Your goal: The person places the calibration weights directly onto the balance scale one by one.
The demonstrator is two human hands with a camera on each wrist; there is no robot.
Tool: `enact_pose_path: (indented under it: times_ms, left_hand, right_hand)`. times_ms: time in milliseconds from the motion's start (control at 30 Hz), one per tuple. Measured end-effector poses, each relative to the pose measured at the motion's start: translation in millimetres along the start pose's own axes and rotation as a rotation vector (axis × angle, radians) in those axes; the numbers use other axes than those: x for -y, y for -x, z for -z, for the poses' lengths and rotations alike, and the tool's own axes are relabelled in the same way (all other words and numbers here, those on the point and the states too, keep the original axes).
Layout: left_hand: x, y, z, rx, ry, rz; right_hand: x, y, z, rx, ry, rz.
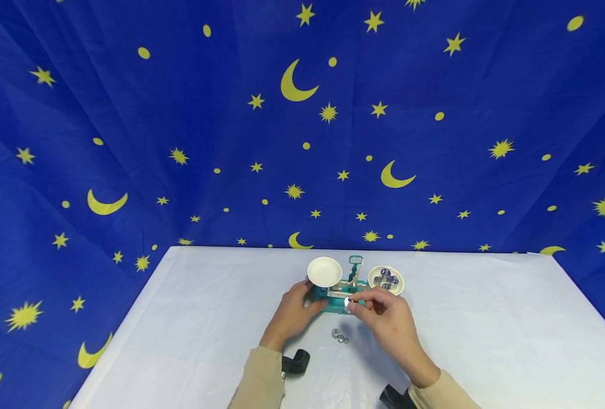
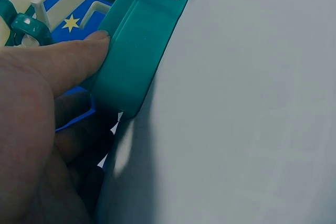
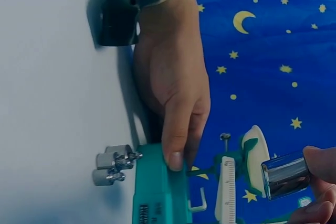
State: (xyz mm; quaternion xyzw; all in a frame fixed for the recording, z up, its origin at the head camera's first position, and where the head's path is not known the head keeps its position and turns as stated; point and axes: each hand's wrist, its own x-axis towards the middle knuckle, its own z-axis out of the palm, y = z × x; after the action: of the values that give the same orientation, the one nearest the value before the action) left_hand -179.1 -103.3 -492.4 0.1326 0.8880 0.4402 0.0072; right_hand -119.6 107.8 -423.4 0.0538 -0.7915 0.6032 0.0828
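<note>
A teal balance scale [image 1: 337, 304] with a white beam stands on the table. My left hand [image 1: 293, 315] grips its left end, the thumb on the front of the base [image 2: 131, 51] and the other fingers behind. Between the thumb and fingers of my right hand [image 1: 391, 324] is a shiny metal cylindrical weight [image 3: 286, 175], held in front of the scale's middle. The left pan [image 1: 325, 272] has nothing in it. Several shiny blue-and-silver pieces [image 1: 386, 278], too small to identify, lie in the right pan [image 1: 401, 284]. Small knobbed metal weights [image 1: 340, 337] lie before the base.
A white cover spreads over the table [image 1: 205, 324]. Behind it hangs a blue cloth [image 1: 241, 130] with yellow stars and moons. Black wrist devices [image 1: 296, 362] sit near both beige sleeves [image 1: 261, 375].
</note>
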Motion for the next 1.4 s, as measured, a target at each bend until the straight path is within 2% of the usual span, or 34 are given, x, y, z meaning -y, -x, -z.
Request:
enact_pose_path:
  times_ms: [500,900,1400]
  left_hand:
    - [-1.1,0.3,-0.3,-0.016,0.004,-0.019]
    - [0.2,0.4,-0.2,-0.014,-0.01,0.004]
    - [-1.3,-0.5,-0.4,-0.014,-0.022,-0.015]
  right_hand:
    - [10.7,-12.3,-13.2,-0.032,-0.054,0.113]
    - [14.8,-21.2,-29.4,-0.052,-0.088,0.142]
    - [19.0,-29.9,-45.0,-0.112,-0.018,0.184]
